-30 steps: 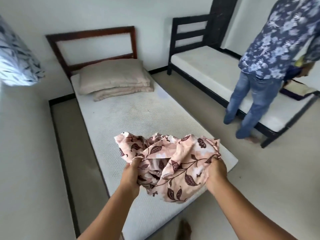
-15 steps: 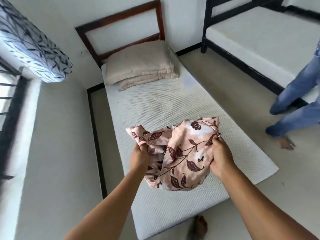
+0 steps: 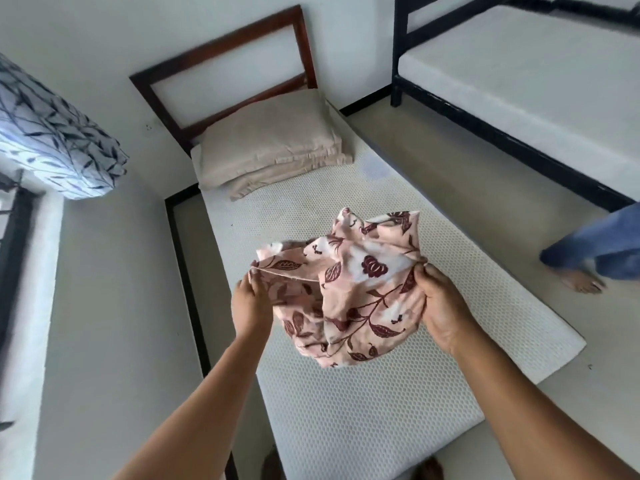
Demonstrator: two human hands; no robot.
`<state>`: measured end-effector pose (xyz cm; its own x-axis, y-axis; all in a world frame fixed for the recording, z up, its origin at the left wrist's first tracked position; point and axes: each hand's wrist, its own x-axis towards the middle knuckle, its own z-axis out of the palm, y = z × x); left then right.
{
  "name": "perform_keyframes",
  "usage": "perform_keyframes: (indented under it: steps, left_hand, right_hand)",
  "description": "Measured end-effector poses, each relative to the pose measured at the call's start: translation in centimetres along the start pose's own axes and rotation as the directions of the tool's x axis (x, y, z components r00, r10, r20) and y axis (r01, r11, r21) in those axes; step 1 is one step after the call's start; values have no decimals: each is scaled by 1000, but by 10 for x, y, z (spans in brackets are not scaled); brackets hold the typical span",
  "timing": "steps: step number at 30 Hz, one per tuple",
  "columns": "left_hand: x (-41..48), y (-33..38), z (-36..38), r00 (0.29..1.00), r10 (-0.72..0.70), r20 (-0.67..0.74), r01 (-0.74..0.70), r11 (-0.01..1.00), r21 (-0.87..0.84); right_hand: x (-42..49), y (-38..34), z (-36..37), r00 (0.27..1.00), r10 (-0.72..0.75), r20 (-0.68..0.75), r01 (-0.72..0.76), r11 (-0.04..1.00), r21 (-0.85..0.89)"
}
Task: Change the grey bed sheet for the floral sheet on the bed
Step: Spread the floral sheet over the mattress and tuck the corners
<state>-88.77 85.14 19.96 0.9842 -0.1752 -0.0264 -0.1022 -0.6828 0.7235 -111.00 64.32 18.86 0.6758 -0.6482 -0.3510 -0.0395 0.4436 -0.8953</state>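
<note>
A bunched pink floral sheet [image 3: 360, 289] with dark red leaves hangs above the middle of the bare white mattress [image 3: 346, 403]. My left hand [image 3: 250, 304] grips its left edge. At the other side my right hand [image 3: 441, 306] holds the right edge, thumb on top. The bed has a brown wooden headboard [image 3: 221, 60]. Two beige pillows [image 3: 270, 143] are stacked at its head. No grey sheet is in view.
A second bed [image 3: 540, 74] with a black frame stands at the right. A person's jeans leg and bare foot [image 3: 585, 271] are on the floor between the beds. A leaf-patterned curtain [image 3: 52, 140] hangs at the left by a window.
The view has tilted down and nearer to the bed. My hands have drawn apart, opening the bundle a little. The other person has stepped toward the right edge.
</note>
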Motion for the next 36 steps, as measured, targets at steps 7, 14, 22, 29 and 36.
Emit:
perform_keyframes:
  steps: [7,14,22,29,36]
  left_hand:
    - [100,-14,-9,865,-216,453,474,648,-596]
    - [179,-42,-48,681,-29,732,460,794,-396]
    - [155,-18,-77,296,278,914,316,875,-368]
    - [89,17,-95,-58,359,932,72,932,-355]
    - [89,25,-121,-14,377,926,-688,669,-282]
  right_hand:
    - [14,74,58,920,-139,-366,-175,690,-702]
    - [-24,121,127,720,-189,-668,-424,643,-638]
    - [-59,120,176,767,-6,-642,-501,618,-605]
    - [-65,109,240,915,-194,-354,-110,724,-681]
    - [-72,82,229,738,-239,-630,-181,830,-528]
